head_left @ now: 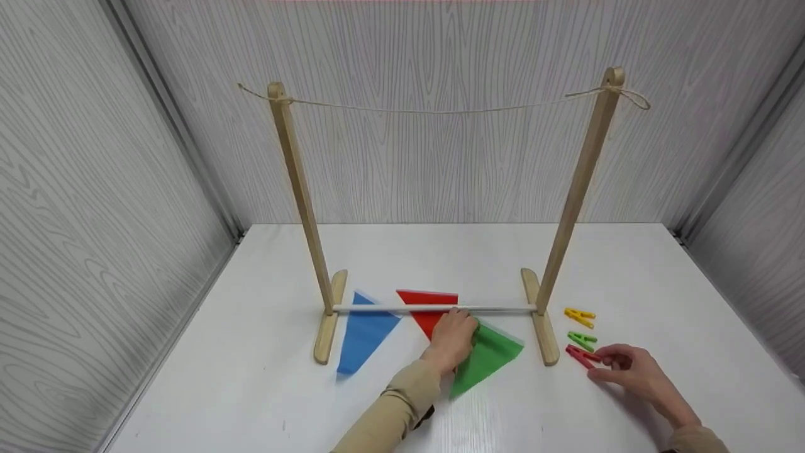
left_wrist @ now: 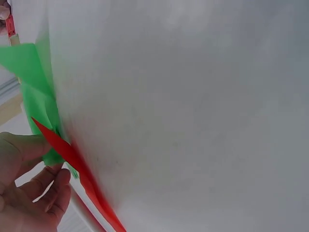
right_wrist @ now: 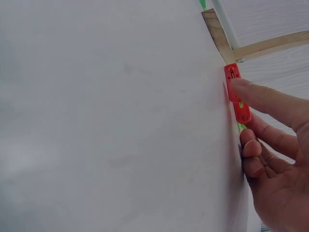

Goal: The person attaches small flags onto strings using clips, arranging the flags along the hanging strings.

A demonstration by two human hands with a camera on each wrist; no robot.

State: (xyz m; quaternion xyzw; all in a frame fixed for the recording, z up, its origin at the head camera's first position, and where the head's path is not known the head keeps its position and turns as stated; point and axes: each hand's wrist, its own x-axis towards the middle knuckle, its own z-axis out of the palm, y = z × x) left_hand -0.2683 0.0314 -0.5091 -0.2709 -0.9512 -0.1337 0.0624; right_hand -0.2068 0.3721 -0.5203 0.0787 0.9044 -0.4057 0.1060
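My left hand (head_left: 451,336) pinches the upper left corner of a green triangular flag (head_left: 487,355), between thumb and fingers in the left wrist view. Part of a red flag (head_left: 426,297) lies beneath that hand. To the left, a blue flag (head_left: 368,336) lies flat across the stand's foot rail. My right hand (head_left: 632,372) has its thumb and fingertips on a red clothespin (head_left: 582,356) at the table's right side. In the right wrist view the thumb presses along the red clothespin (right_wrist: 236,92). A green clothespin (head_left: 582,340) and a yellow one (head_left: 579,317) lie just beyond it.
A wooden stand has a left post (head_left: 302,195), a right post (head_left: 580,189) and a white lower rod (head_left: 503,309). A string (head_left: 434,112) runs between the post tops. Panelled walls (head_left: 402,170) enclose the white table (head_left: 239,377).
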